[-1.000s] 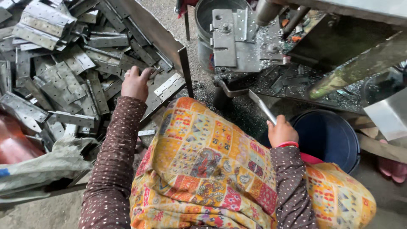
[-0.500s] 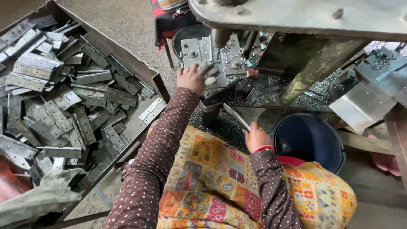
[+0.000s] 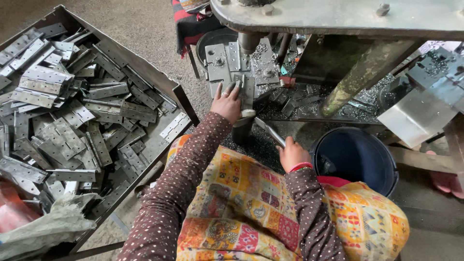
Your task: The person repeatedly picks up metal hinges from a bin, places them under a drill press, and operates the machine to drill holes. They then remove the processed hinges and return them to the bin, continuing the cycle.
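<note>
My left hand [image 3: 226, 102] reaches forward to the grey press bed [image 3: 216, 63], fingers pressing a flat metal hinge plate [image 3: 243, 86] onto it under the round ram [image 3: 250, 41]. My right hand [image 3: 293, 153] is closed around a thin metal rod [image 3: 268, 130] that points up-left toward the press bed. Both arms wear brown dotted sleeves over a yellow patterned cloth [image 3: 241, 198] on my lap.
A large metal tray [image 3: 181, 99] on the left is heaped with several grey hinge plates [image 3: 63, 116]. A dark blue bucket [image 3: 355, 157] stands right of my right hand. The press frame [image 3: 338, 19] and a green strut [image 3: 360, 77] overhang ahead. A bent metal sheet [image 3: 418, 113] lies at the right.
My left hand has gone from the hinge tray across to the press bed with a plate. The right hand stays on the rod, lowered slightly.
</note>
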